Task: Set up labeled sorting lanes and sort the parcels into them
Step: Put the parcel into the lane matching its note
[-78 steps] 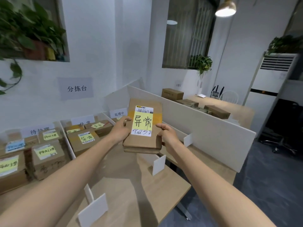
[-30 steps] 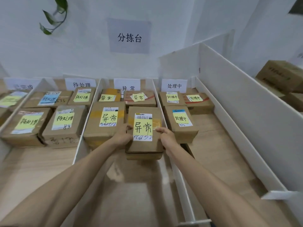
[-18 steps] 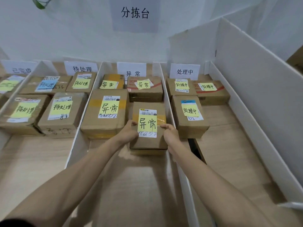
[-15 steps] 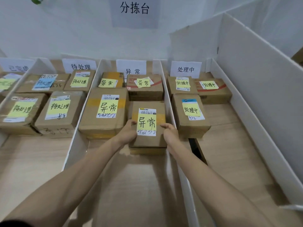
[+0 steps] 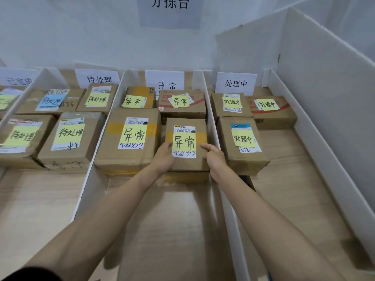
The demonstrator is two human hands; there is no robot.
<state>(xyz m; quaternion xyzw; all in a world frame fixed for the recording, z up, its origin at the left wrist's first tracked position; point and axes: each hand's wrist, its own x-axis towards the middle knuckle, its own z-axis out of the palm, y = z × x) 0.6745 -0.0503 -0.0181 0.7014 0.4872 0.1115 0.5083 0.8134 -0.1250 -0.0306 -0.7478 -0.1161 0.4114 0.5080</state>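
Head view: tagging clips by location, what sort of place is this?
Probably a parcel sorting station: white dividers form lanes, each with a paper sign, holding cardboard parcels with sticky notes.

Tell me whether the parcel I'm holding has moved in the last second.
Yes. The held parcel has gone away from you, toward the 异常 sign, and is now level with the big parcel beside it.
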